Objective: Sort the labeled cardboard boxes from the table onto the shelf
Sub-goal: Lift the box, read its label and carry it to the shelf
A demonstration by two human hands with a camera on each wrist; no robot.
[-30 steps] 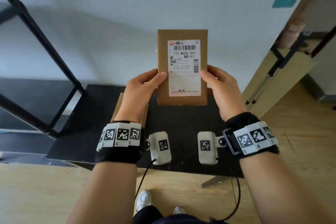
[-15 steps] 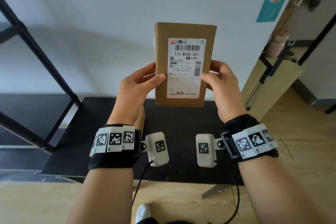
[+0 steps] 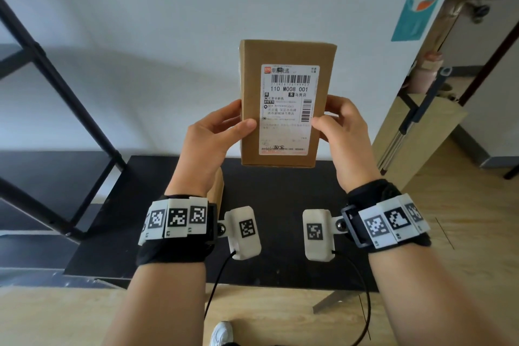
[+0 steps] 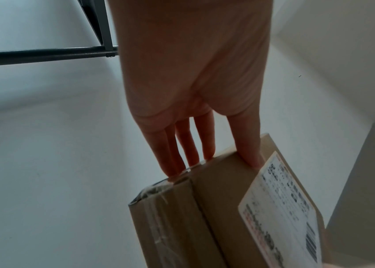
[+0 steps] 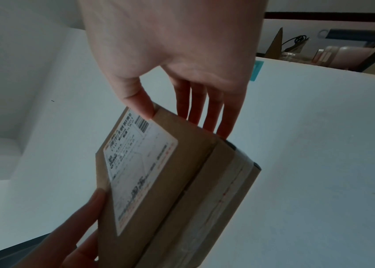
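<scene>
Stood behind and left: black metal shelf (image 3: 56, 87), beside black table (image 3: 280, 219) against the white wall. Held upright above the table, well clear of it: labeled cardboard box (image 3: 286, 104), shipping label (image 3: 288, 109) facing the camera. Pinched at its edges, thumb in front and fingers behind: left hand (image 3: 207, 143) and right hand (image 3: 345, 135), both clamped on it.

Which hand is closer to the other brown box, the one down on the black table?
Left. The left hand holds the labeled box right above the second box on the table. The right hand grips the opposite edge, farther from it.
</scene>
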